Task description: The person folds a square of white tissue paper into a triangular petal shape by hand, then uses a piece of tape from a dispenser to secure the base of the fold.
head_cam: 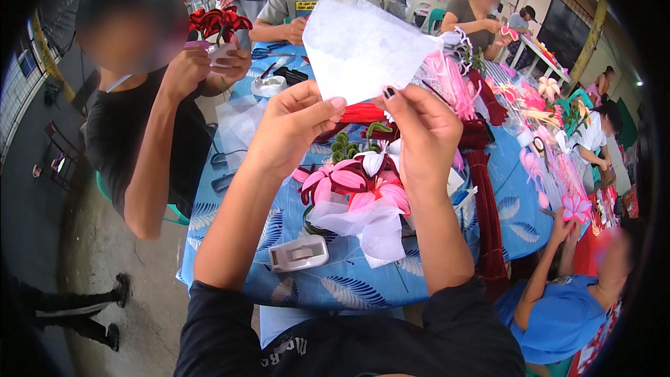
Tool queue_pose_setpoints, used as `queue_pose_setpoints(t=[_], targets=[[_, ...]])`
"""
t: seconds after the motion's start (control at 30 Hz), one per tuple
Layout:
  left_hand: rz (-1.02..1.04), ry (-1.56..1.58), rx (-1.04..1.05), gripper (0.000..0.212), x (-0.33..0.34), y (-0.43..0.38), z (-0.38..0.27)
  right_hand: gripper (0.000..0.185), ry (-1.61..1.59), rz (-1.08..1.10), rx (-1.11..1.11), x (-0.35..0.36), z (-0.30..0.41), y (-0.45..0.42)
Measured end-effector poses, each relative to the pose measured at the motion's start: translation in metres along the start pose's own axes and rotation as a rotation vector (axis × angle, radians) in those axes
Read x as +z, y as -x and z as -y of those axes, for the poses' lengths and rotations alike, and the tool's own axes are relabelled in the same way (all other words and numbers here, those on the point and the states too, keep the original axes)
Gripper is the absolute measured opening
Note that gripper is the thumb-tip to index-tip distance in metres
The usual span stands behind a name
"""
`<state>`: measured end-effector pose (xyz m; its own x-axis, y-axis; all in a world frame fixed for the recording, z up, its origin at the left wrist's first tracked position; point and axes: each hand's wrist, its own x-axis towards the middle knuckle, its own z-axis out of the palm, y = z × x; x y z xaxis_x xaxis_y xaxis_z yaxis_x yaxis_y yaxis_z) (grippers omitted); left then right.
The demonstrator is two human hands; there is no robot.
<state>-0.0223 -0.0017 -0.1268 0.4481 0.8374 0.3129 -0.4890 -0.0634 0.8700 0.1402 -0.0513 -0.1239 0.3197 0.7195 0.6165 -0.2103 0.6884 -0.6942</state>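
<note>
A thin white sheet [366,47], fibrous like non-woven wrapping, is held up above the table by its lower edge. My left hand [296,131] pinches it at the lower left corner between thumb and fingers. On its lower right edge, the thumb and fingers of my right hand [426,133] grip it too; the thumbnail is dark. Below my wrists lies a bunch of pink and white fuzzy-stem flowers [335,180], with dark red parts and green coils [345,146]. White translucent wrapping [366,225] spreads around the near side of the flowers.
A white tape dispenser [299,254] sits near the table's front edge. Dark red fuzzy stems [484,209] lie at the right, with pink stems [445,81] behind. Translucent sheets [241,120] lie at the left. A co-worker's hands [209,65] hold red flowers there; other people sit around.
</note>
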Motion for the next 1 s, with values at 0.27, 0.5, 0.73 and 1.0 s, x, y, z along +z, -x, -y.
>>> queue_pose_setpoints(t=[0.27,0.5,0.73,1.0], targets=[[-0.034,0.027,-0.007,0.011,0.001,0.0,-0.002,0.014,-0.013,0.005,0.017,0.003,0.001,-0.001],[0.004,0.041,0.024,0.011,-0.006,-0.002,-0.001,0.013,-0.008,0.0,0.098,-0.005,-0.002,-0.003],[0.088,0.072,0.102,0.013,-0.006,-0.002,0.003,0.014,-0.153,0.034,0.142,-0.003,-0.004,-0.003],[-0.04,-0.102,0.168,0.013,-0.003,-0.004,0.007,0.006,-0.11,0.04,0.158,-0.004,-0.004,-0.002]])
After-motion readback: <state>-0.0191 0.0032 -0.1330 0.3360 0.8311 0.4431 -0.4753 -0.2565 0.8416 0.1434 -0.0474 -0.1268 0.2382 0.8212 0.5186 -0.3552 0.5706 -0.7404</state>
